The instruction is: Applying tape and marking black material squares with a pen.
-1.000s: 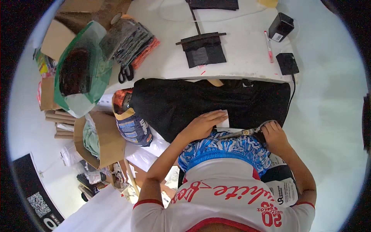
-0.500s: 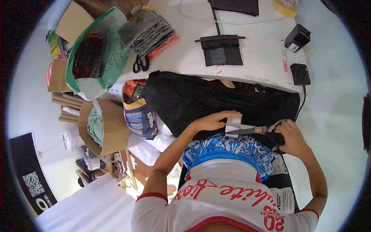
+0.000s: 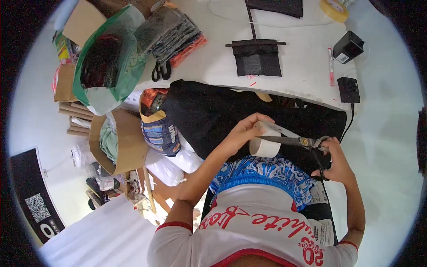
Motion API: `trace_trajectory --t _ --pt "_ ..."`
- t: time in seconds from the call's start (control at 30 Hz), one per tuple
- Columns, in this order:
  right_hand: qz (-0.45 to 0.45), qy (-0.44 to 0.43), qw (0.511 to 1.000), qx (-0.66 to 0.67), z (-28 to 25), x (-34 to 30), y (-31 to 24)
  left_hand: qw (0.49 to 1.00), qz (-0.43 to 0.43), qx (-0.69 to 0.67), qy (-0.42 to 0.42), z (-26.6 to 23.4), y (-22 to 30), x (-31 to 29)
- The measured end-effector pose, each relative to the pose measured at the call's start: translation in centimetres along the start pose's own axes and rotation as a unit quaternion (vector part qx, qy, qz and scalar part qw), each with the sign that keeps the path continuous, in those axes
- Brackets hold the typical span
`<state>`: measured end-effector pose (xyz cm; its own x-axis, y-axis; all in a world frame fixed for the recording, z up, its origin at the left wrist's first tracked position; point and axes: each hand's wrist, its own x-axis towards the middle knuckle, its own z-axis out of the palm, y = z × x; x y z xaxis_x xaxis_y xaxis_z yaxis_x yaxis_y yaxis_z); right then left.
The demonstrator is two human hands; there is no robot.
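Observation:
Over my lap, my left hand [image 3: 245,133] pinches a wide white strip [image 3: 264,148] that curls over into a loop. My right hand [image 3: 336,165] has its fingers through the handles of large metal scissors [image 3: 305,141], thumb and fingers spread apart. The scissor blades are parted and point left, reaching across the white strip near my left fingertips. Whether they touch the strip I cannot tell. Black cloth [image 3: 209,113] is spread beyond my hands, between my lap and the table edge.
On the white table [image 3: 307,40] lie a flat black piece with a rod [image 3: 257,59], a red-and-white pen [image 3: 331,66], two black boxes, tape and black-handled scissors [image 3: 161,71]. A green bag [image 3: 133,66] and cardboard box [image 3: 133,151] stand at left.
My left hand has moved slightly up, and the white strip now curls more widely. The scissors' blades and handles have spread apart in my right hand.

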<state>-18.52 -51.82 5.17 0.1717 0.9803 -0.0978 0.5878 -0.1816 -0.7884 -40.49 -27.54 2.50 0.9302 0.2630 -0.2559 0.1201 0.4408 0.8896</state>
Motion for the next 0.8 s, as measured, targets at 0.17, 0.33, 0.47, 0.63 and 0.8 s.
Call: trace_trajectory --t 0.17,0.33,0.47,0.63,0.8 --pt "0.03 -0.011 0.999 0.017 -0.4 0.2 0.0 0.999 -0.022 -0.037 0.004 -0.2 0.0 0.7" --pt "0.065 -0.066 0.988 0.122 0.3 -0.1 2.3 0.997 -0.026 -0.028 -0.061 -0.8 0.0 1.0" --pt "0.067 -0.113 0.971 0.198 2.6 0.2 4.5 0.996 -0.066 -0.003 -0.054 -1.6 -1.0 1.1" --pt "0.128 -0.143 0.926 0.326 4.3 0.4 4.3 0.998 -0.021 -0.05 -0.018 -1.9 -2.7 0.5" --pt "0.172 -0.127 0.874 0.436 7.1 1.1 6.1 0.991 -0.043 -0.09 0.084 -1.8 -2.8 1.3"
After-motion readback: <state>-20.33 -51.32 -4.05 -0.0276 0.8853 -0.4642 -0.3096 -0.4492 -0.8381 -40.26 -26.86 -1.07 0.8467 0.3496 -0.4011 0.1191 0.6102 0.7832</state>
